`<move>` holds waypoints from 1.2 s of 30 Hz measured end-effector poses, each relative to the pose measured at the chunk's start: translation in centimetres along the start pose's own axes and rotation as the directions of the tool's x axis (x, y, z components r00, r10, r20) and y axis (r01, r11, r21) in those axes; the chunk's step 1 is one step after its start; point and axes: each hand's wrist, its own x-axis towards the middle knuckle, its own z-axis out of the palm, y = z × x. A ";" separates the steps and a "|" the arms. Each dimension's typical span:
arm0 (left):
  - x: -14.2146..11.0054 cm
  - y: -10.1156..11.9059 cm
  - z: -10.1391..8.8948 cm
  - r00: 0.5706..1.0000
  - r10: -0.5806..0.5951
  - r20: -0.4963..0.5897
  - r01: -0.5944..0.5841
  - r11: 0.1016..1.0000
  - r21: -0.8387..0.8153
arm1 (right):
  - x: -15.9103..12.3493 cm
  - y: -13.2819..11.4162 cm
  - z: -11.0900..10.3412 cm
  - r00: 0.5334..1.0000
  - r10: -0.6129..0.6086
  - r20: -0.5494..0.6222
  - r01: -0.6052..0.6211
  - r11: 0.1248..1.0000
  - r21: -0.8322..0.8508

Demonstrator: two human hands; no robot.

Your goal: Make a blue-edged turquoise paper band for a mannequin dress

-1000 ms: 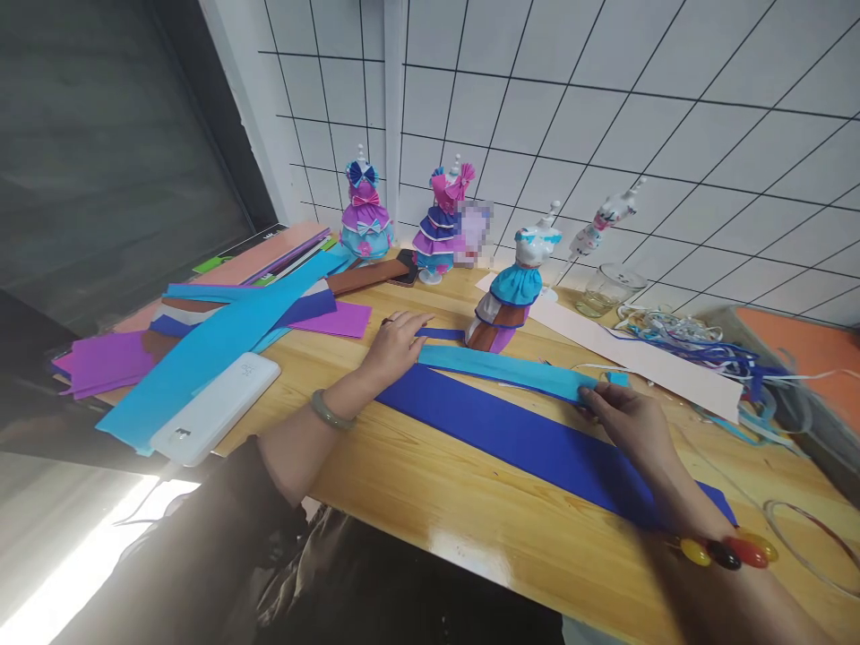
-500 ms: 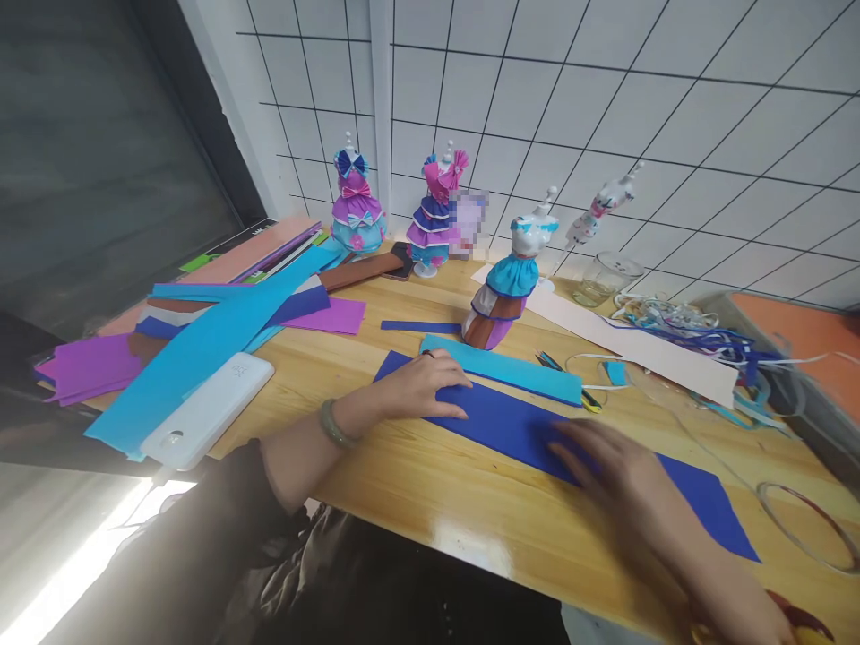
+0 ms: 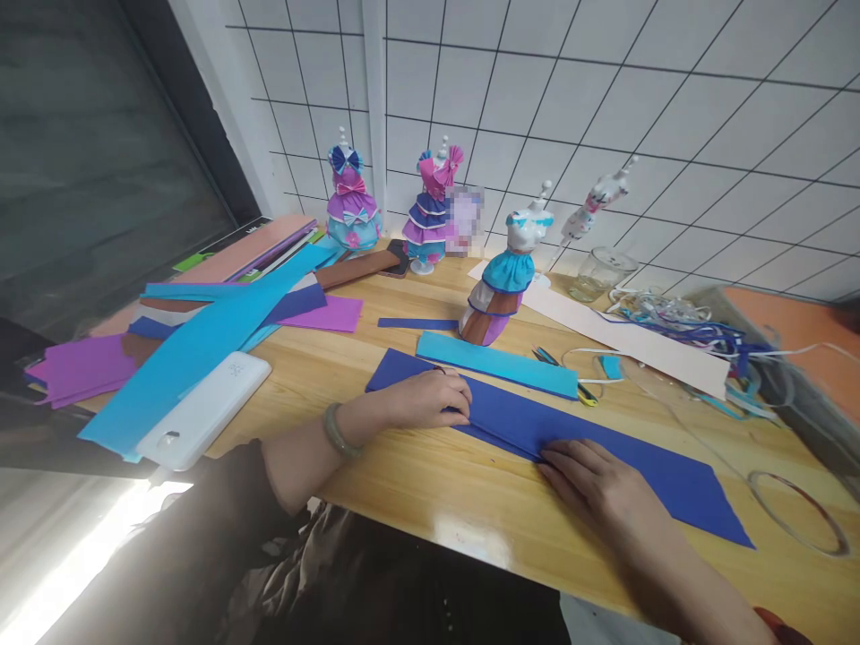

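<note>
Left hand (image 3: 430,399) here, fingertips together, pinching the near edge of a long, dark-blue flat strip (image 3: 672,484); right hand (image 3: 597,479) pinching that same edge farther right. The strip lies slantwise across a glossy, yellowish wooden table (image 3: 403,475), light glaring off its near edge. Far side, a white tiled wall with black lines (image 3: 591,98); far left, a dark grey panel (image 3: 87,116).
</note>
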 end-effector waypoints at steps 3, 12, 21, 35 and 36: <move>0.2 0.1 0.0 0.999 -0.031 -0.015 0.031 0.999 0.013 | 0.3 -0.1 0.1 0.999 0.038 0.011 -0.038 0.999 -0.038; -0.4 -0.1 -0.5 0.999 -0.033 -0.021 0.035 0.995 0.091 | 0.1 3.2 -0.7 0.970 0.219 0.104 -0.229 0.969 0.090; -0.4 -0.5 -1.0 0.991 -0.129 -0.040 0.134 0.967 0.216 | -0.7 4.7 -1.0 0.973 0.186 0.138 -0.204 0.971 0.126; 0.0 -0.6 -0.7 0.959 -0.269 -0.090 0.281 0.943 0.178 | -1.0 0.6 -0.3 1.000 -0.025 -0.015 0.019 0.949 -0.313; -0.1 -0.7 -0.7 0.957 -0.274 -0.094 0.287 0.943 0.169 | -1.0 1.0 -0.2 1.000 0.003 -0.023 -0.009 0.956 -0.294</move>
